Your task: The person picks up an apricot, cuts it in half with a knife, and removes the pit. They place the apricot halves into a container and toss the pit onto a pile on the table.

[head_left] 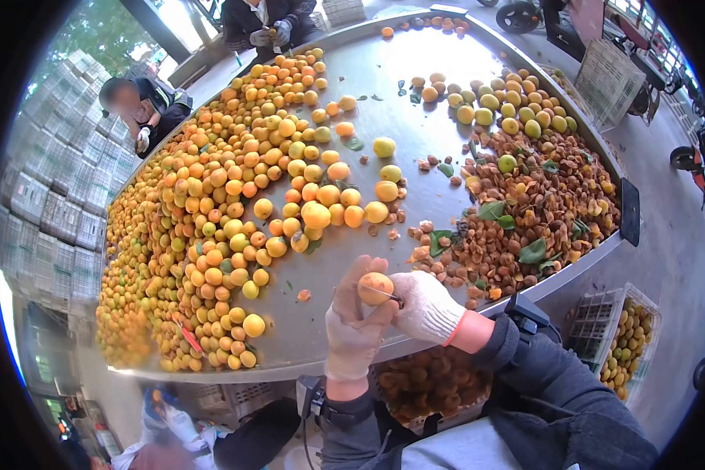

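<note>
My left hand (pixel 352 333), in a fingerless-looking pale glove, holds up an apricot (pixel 375 287) between thumb and fingers. Over the near edge of the metal table, my right hand (pixel 427 307) in a white knit glove is closed around a small knife (pixel 386 295). Only a thin bit of its blade shows, against the fruit's lower right side; the handle is hidden in the fist. Left of my hands spreads a large heap of apricots (pixel 235 188). To their right lies a pile of brown pits and scraps (pixel 525 211) with green leaves.
Greenish apricots (pixel 517 102) lie behind the scrap pile. A red-handled tool (pixel 188 337) rests among the fruit. Below the table sits a crate of halved-looking fruit (pixel 431 384); a white crate (pixel 595 329) stands right. Co-workers (pixel 266 27) are across the table and at left.
</note>
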A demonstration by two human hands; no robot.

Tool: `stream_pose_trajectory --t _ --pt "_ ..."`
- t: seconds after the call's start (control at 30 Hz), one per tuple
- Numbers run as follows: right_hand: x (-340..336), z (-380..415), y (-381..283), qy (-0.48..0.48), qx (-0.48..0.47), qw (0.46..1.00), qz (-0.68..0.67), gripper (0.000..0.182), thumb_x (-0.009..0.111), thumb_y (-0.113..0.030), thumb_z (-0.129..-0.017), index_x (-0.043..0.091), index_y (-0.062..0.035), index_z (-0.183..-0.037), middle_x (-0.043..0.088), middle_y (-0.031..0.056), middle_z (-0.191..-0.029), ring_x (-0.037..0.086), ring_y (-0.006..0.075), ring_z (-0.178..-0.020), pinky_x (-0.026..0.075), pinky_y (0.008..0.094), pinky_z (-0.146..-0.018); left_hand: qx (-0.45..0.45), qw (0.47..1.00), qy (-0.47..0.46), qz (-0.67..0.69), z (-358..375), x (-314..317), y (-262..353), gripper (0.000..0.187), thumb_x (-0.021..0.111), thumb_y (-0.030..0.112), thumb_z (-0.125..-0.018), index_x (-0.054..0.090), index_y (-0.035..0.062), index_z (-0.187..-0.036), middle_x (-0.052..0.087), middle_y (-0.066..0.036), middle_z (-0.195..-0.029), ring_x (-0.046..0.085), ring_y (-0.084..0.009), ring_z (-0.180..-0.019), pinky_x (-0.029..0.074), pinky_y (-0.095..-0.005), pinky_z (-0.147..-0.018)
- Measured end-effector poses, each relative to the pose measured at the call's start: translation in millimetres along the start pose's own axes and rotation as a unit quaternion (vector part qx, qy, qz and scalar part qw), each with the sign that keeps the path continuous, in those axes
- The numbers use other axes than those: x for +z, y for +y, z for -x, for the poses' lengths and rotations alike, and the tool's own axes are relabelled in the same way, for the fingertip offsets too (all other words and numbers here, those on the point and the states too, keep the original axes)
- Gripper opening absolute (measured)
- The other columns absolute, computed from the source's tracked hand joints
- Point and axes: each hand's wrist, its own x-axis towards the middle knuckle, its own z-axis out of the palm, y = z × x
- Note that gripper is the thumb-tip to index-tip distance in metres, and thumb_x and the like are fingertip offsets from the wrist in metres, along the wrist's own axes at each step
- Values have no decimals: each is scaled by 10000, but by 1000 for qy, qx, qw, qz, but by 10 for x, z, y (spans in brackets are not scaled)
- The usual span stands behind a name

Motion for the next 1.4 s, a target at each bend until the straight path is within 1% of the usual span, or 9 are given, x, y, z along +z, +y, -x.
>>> stream_pose_trajectory --t 0.2,0.27,0.4,0.5,0.57,1.0,1.07,1.2,1.4 --pt "-16 -24 -40 41 -41 998 33 242 654 -96 -726 672 -103 -967 669 143 -838 642 359 -784 513 401 -685 -108 982 24 151 28 -23 -16 525 784 112 -767 563 -7 -1228 629 -81 -1133 614 -172 -968 509 -272 -818" --pt "-32 -24 -28 26 -35 998 49 223 656 -115 -736 681 -115 -957 668 152 -854 638 366 -807 505 417 -691 -20 986 -2 -166 28 -81 48 516 787 97 -757 567 52 -1222 632 -105 -1119 616 -202 -1008 497 -317 -862" --pt "92 -59 119 12 -49 997 51 315 671 -56 -690 648 -89 -1003 658 136 -839 644 350 -778 523 391 -682 118 926 9 -359 -7 -152 36 525 795 122 -751 568 73 -1221 646 -120 -1100 646 -222 -976 499 -322 -856" --pt "92 -60 88 37 -66 997 18 271 672 -80 -704 660 -101 -974 657 143 -835 639 357 -778 515 400 -676 81 963 7 -257 15 -107 102 541 781 114 -770 546 40 -1251 631 -126 -1155 622 -218 -1050 488 -324 -895" --pt "87 -65 50 55 -76 996 -10 227 671 -107 -720 671 -114 -947 659 149 -832 635 365 -781 507 412 -675 -37 979 57 195 48 -39 82 569 781 110 -776 528 -4 -1273 610 -127 -1185 592 -211 -1078 465 -320 -938" --pt "127 -87 101 -26 -9 1000 0 204 662 -119 -731 673 -95 -934 657 157 -798 632 369 -748 509 414 -658 27 980 40 -191 63 -105 -1 518 759 110 -814 536 -34 -1258 614 -119 -1184 609 -206 -1029 484 -313 -915" --pt "112 -96 83 -58 10 997 -48 200 662 -127 -735 675 -94 -932 657 162 -798 633 371 -750 508 416 -658 -28 969 89 229 60 -43 -41 508 744 64 -815 532 -33 -1267 613 -127 -1193 610 -214 -1045 494 -307 -910" --pt "91 -78 32 5 -18 1000 16 206 674 -122 -745 670 -82 -947 663 161 -808 638 370 -756 509 403 -660 -108 966 67 227 66 -45 -21 518 745 39 -807 528 -32 -1273 605 -128 -1210 607 -207 -1046 497 -295 -907" --pt "-2 -116 60 -85 -7 996 -36 153 643 -123 -786 672 -53 -918 663 161 -775 649 320 -716 503 380 -658 50 982 64 -171 72 -68 -2 501 745 10 -792 542 -43 -1247 660 -98 -1067 621 -151 -927 521 -280 -831"
